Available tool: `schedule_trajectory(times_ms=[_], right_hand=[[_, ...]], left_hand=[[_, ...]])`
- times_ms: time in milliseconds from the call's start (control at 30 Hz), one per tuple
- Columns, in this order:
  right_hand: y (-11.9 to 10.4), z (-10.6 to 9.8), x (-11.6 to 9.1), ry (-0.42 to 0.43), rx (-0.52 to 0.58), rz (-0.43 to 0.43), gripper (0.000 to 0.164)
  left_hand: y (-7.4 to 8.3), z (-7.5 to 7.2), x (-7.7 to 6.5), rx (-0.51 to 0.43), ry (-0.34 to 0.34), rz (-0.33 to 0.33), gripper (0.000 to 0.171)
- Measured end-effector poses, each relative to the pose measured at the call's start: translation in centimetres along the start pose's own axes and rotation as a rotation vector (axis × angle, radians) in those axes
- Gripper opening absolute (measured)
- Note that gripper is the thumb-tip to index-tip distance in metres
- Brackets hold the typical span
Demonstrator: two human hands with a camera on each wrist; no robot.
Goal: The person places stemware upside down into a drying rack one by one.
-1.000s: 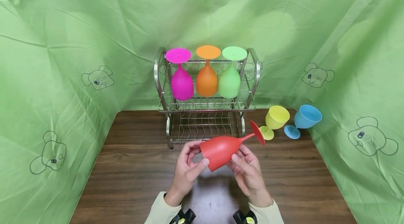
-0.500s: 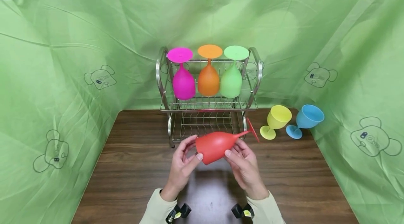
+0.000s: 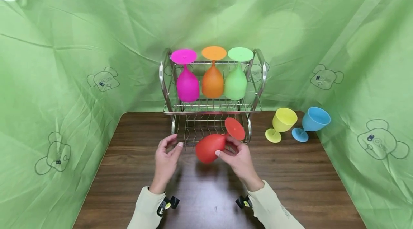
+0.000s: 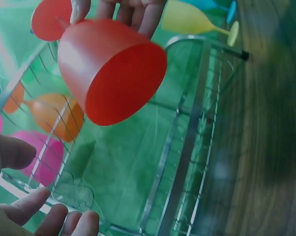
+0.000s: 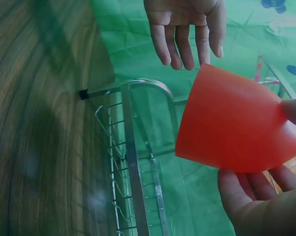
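Observation:
A red goblet (image 3: 209,148) hangs in the air before the lower tier of a metal dish rack (image 3: 211,113), tilted with its bowl toward the lower left and its foot toward the upper right. My right hand (image 3: 238,157) pinches it near where bowl meets stem, thumb on the near side. In the left wrist view, the hollow mouth of the red goblet (image 4: 126,86) shows. Apart from it, my left hand (image 3: 166,160) is held to the left with relaxed fingers and nothing in them, close to the rack's front left corner.
On the rack's upper tier, a magenta goblet (image 3: 188,85), an orange goblet (image 3: 213,82) and a light green goblet (image 3: 236,83) stand upside down. A yellow goblet (image 3: 284,120) and a blue goblet (image 3: 315,119) stand upright on the wooden table (image 3: 290,186), right of the rack. Green cloth (image 3: 129,42) surrounds the table.
My left hand has let go of the red goblet and moved left. The right hand keeps its hold, and the goblet has turned so its bowl points lower and its foot faces up more.

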State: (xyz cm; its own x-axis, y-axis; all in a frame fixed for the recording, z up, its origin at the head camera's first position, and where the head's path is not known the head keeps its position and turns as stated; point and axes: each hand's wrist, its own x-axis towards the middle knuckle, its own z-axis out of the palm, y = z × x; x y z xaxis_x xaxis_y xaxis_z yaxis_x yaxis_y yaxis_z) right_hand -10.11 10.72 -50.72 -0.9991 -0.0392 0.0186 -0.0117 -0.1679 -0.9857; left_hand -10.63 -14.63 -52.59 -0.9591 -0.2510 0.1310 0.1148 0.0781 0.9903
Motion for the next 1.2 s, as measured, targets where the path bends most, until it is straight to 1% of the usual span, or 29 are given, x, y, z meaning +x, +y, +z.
schedule_trajectory(times_ms=[133,367,533,633,700,900,1000,1100,1200], right_hand=[[0.5,0.6,0.9,-0.036,-0.094,0.016,0.058],[0.3,1.4,2.5,-0.058,-0.246,0.017,0.056],[-0.3,1.3,3.8,-0.059,-0.386,0.005,0.056],[-0.7,1.0,4.5,-0.078,-0.471,-0.004,0.056],[-1.0,0.9,5.0,-0.093,-0.551,-0.024,0.055],[-1.5,1.1,6.3,-0.118,-0.823,-0.097,0.055],[-1.7,1.4,7.0,-0.137,-0.901,-0.114,0.056],[-1.8,1.8,7.7,-0.150,-0.956,-0.127,0.057],[-1.8,2.1,8.5,-0.161,-0.982,-0.127,0.057]], left_hand=[[-0.8,-0.4,0.7,0.074,0.037,-0.007,0.037],[-2.0,-0.7,1.8,0.132,0.062,-0.014,0.040],[-3.1,-0.9,2.3,0.190,0.067,-0.042,0.042],[-3.6,-1.1,2.5,0.220,0.066,-0.056,0.042],[-3.8,-1.1,2.7,0.233,0.068,-0.064,0.042],[-4.4,-0.8,3.4,0.227,0.068,-0.069,0.042],[-4.6,-0.6,3.8,0.216,0.082,-0.063,0.042],[-4.9,-0.5,4.1,0.198,0.099,-0.056,0.041],[-5.1,-0.6,4.3,0.184,0.105,-0.062,0.040]])
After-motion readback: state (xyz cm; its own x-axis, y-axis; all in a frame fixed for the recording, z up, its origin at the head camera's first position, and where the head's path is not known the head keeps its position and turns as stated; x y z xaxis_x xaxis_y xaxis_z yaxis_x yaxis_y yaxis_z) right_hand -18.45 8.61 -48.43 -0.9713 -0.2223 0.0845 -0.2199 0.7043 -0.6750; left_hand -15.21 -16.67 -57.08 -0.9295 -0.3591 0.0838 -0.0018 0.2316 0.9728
